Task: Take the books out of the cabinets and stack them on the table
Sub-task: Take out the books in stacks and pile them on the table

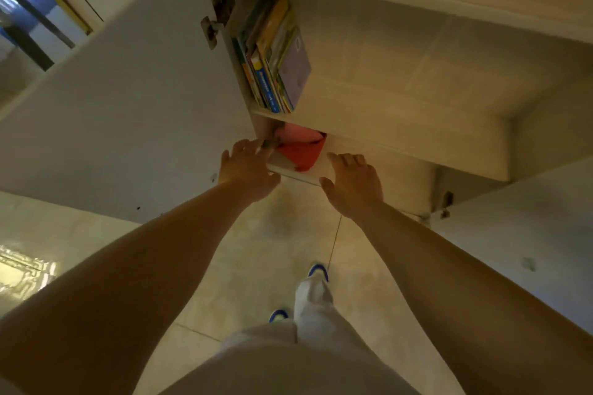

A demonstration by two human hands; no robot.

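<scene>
I have both arms stretched toward the open white cabinet (pixel 401 80), where a row of children's books (pixel 272 58) stands upright on its middle shelf, pressed against the cabinet's left wall beside the door hinge (pixel 215 19). My left hand (pixel 247 170) and right hand (pixel 353 183) hover at the front edge of the shelf below the books, fingers spread loosely and holding nothing. Between them, in that lower compartment, lies a red and pink folded item (pixel 301 147).
</scene>
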